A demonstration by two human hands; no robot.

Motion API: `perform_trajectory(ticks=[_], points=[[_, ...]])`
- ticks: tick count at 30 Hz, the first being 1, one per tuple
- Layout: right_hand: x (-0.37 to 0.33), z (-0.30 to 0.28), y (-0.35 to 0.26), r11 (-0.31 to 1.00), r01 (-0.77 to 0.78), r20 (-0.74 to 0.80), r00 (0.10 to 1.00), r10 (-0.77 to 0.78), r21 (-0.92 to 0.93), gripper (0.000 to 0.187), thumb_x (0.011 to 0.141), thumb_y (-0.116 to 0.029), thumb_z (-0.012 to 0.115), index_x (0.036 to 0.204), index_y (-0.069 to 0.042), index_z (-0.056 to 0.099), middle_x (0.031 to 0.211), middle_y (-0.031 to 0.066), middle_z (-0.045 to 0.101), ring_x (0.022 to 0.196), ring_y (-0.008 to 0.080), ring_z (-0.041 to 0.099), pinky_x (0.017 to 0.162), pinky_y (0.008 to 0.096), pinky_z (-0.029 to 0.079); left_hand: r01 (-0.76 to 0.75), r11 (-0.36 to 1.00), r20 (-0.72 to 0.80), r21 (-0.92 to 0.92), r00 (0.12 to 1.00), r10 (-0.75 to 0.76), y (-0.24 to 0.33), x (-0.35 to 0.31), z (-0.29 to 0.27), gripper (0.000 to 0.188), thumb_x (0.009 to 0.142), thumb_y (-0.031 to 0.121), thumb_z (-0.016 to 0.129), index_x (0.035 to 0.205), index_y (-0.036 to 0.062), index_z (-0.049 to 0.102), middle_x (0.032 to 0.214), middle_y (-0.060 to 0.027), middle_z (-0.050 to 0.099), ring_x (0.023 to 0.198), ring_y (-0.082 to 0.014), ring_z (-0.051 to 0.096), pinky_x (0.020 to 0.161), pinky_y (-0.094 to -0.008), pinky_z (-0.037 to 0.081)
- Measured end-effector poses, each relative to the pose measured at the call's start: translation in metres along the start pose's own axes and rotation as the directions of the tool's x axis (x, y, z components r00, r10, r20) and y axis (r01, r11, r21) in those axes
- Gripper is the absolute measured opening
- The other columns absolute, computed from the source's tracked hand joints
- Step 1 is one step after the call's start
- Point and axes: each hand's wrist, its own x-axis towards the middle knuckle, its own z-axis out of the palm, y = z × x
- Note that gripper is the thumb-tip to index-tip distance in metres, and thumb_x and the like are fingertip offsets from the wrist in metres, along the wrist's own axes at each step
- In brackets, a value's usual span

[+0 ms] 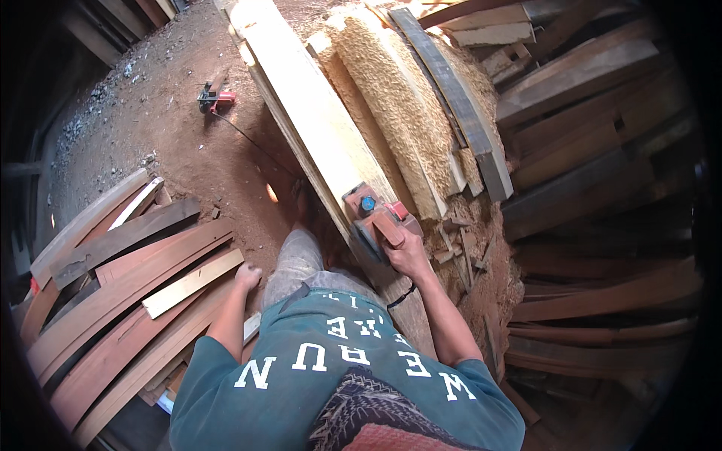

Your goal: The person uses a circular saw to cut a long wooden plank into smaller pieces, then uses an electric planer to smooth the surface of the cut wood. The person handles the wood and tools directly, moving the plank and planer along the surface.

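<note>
My right hand (pixel 408 254) is wrapped around the handle of a dusty red electric hand planer (pixel 361 207) with a blue knob. The planer rests on the near part of a long pale board (pixel 304 98), which runs away toward the far left. A dark cord hangs near my right wrist. My left hand (pixel 248 276) hangs at my side with its fingers curled in a loose fist and nothing visible in it. It is beside the stacked planks on the left.
Reddish-brown planks (pixel 143 286) lie piled at the left. A heap of wood shavings (pixel 391 98) lies right of the board, with a dark beam (pixel 451 90) across it. More lumber (pixel 587 165) is stacked at the right. A red corded power tool (pixel 216 99) sits on the dirt floor.
</note>
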Motion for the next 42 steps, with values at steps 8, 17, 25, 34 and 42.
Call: perform_trajectory(ticks=[8, 17, 25, 34, 42], points=[[0.181, 0.046, -0.124, 0.997, 0.071, 0.03, 0.997, -0.07, -0.031, 0.024, 0.091, -0.017, 0.076, 0.104, 0.003, 0.072, 0.095, 0.0262, 0.074, 0.094, 0.0381, 0.077, 0.084, 0.0437, 0.058, 0.268, 0.959, 0.219, -0.087, 0.945, -0.244, -0.012, 0.005, -0.011, 0.061, 0.09, 0.034, 0.073, 0.14, -0.0008, 0.07, 0.143, -0.0261, 0.069, 0.136, -0.037, 0.065, 0.116, -0.0415, 0.05], [0.43, 0.096, -0.297, 0.978, 0.159, 0.174, 0.976, -0.135, -0.134, 0.024, 0.096, -0.023, 0.065, 0.104, -0.005, 0.078, 0.091, 0.0253, 0.078, 0.093, 0.0377, 0.079, 0.086, 0.047, 0.061, -0.018, 0.897, 0.053, -0.442, 0.998, 0.047, 0.124, 0.098, -0.142, 0.055, 0.1, 0.021, 0.071, 0.148, -0.0025, 0.06, 0.135, -0.0233, 0.073, 0.127, -0.0316, 0.071, 0.109, -0.0409, 0.054], [0.621, 0.168, -0.381, 0.91, 0.368, 0.069, 0.93, -0.362, -0.191, 0.03, 0.099, -0.039, 0.074, 0.097, -0.009, 0.082, 0.071, 0.0068, 0.073, 0.064, 0.0163, 0.071, 0.063, 0.0361, 0.059, -0.193, 0.889, -0.063, -0.414, 0.981, 0.183, 0.191, 0.161, -0.197, 0.053, 0.101, 0.019, 0.071, 0.149, -0.0011, 0.058, 0.138, -0.0237, 0.071, 0.125, -0.0319, 0.072, 0.107, -0.0425, 0.056], [0.531, 0.143, -0.306, 0.897, 0.394, 0.058, 0.919, -0.391, -0.198, 0.035, 0.096, -0.021, 0.068, 0.13, -0.023, 0.074, 0.108, 0.0168, 0.076, 0.09, 0.0316, 0.075, 0.077, 0.0426, 0.06, -0.693, 0.691, -0.481, -0.205, 0.686, 0.546, 0.364, 0.154, -0.266, 0.048, 0.102, 0.017, 0.067, 0.145, -0.0022, 0.06, 0.138, -0.0248, 0.067, 0.129, -0.0389, 0.066, 0.113, -0.0458, 0.051], [0.217, 0.06, -0.116, 0.969, 0.243, 0.018, 0.97, -0.242, -0.044, 0.021, 0.089, -0.006, 0.068, 0.109, -0.006, 0.076, 0.097, 0.0166, 0.077, 0.097, 0.0309, 0.077, 0.09, 0.0413, 0.059, -0.868, 0.491, -0.168, 0.069, 0.475, 0.864, 0.448, 0.02, -0.199, 0.034, 0.099, 0.021, 0.069, 0.125, 0.001, 0.067, 0.117, -0.0208, 0.071, 0.11, -0.0423, 0.069, 0.098, -0.0526, 0.057]])
